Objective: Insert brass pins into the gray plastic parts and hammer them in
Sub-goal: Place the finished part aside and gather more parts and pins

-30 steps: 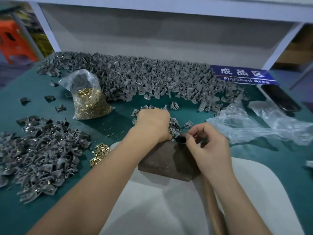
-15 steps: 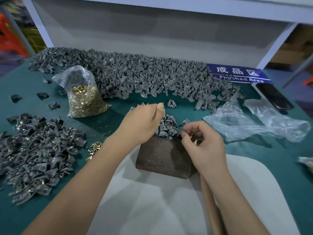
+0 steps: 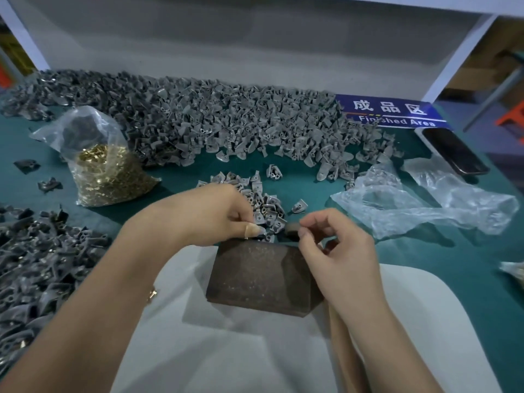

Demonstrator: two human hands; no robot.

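Left hand (image 3: 215, 214) pinching small gray part (image 3: 262, 236) at 12 o'clock edge of dark block (image 3: 255, 275), brass pin tip showing below thumb. Right hand (image 3: 337, 251) fingers curled, contents unclear. Parts likely light, stiff, fiddly; grip flat sides. Pin bag (image 3: 110, 171) at 10 o'clock on bench (image 3: 425, 256).

Dull gray plastic parts (image 3: 226, 123) lie heaped across a teal-green table (image 3: 467, 251), beside a clear bag (image 3: 107, 165) of glinting gold-coloured brass pins (image 3: 113, 177). A dark brown block (image 3: 255, 276) speckled with pale flecks sits on a white sheet (image 3: 411, 307). A blue sign (image 3: 394, 113) carries white lettering, near a black phone (image 3: 453, 151) and crumpled translucent plastic (image 3: 411, 205).
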